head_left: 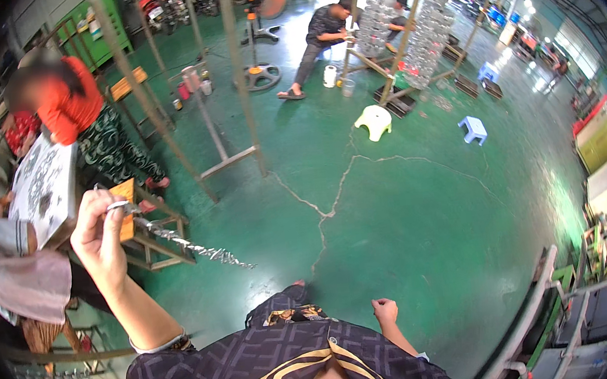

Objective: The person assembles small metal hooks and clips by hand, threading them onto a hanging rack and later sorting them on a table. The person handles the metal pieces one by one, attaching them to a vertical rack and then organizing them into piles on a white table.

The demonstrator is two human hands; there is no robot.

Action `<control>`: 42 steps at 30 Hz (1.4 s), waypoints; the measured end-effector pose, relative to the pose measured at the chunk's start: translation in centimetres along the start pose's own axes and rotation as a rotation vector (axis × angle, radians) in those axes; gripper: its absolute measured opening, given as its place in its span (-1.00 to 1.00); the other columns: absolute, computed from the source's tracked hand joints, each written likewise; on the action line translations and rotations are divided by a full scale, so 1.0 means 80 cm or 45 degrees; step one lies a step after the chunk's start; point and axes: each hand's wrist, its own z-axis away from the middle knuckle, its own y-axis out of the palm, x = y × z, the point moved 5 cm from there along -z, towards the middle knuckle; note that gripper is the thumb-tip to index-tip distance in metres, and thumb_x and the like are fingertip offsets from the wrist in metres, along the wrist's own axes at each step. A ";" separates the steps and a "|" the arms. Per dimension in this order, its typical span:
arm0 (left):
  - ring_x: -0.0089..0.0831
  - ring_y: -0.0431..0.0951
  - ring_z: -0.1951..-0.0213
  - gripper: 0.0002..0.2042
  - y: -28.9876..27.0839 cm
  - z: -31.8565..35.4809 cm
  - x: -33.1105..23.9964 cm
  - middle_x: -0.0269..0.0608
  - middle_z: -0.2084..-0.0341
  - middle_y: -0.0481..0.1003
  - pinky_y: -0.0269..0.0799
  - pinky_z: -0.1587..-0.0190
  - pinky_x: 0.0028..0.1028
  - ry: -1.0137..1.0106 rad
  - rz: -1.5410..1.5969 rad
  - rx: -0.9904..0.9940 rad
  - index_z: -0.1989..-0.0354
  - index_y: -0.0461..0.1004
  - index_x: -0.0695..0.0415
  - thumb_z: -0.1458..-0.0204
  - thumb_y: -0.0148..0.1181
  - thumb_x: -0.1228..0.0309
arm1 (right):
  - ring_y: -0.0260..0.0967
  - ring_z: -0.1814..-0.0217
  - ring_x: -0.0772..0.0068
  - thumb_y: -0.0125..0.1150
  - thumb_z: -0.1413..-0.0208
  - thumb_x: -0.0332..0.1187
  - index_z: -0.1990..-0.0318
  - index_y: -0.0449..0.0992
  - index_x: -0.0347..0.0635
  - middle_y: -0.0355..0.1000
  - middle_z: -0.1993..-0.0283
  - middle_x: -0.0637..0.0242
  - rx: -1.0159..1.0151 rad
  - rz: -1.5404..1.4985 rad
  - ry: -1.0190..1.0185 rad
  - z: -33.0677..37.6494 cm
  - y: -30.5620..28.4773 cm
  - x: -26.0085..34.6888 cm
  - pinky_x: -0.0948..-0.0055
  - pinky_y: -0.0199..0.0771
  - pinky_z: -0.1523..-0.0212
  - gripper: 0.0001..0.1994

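One bare left hand [98,235], one bare right hand [386,312], one long string of shiny silver metal bits [189,246], one pale yellow-green plastic stool [374,118], two small blue plastic stools [473,126], two orange wooden stool tops [128,83]

Silvery strand [212,254] (jagged) in left hand [101,236]

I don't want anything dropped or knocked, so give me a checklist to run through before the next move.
1. Left hand gripping the metal string: ok, pinched near its upper end.
2. Every small piece secure on the string: cannot tell, too small.
3. String clear of the wooden stool: cannot tell; they overlap in view.
4. Right hand empty: cannot tell; it is curled, with nothing visible in it.
5. Floor unmarked: not ok, a branching crack-like line crosses it.
6. Pale stool upright: ok.
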 end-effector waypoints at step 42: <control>-0.65 0.44 0.37 -0.92 1.285 -0.571 0.378 -0.35 0.45 0.47 0.35 0.28 -0.60 -0.140 0.632 0.305 0.32 0.53 0.25 -0.01 0.18 0.56 | 0.12 0.85 0.44 0.15 0.02 -0.34 0.25 0.47 -0.39 0.34 0.67 0.24 -0.367 -0.940 0.681 -0.896 -0.502 0.183 0.36 0.05 0.87 -0.74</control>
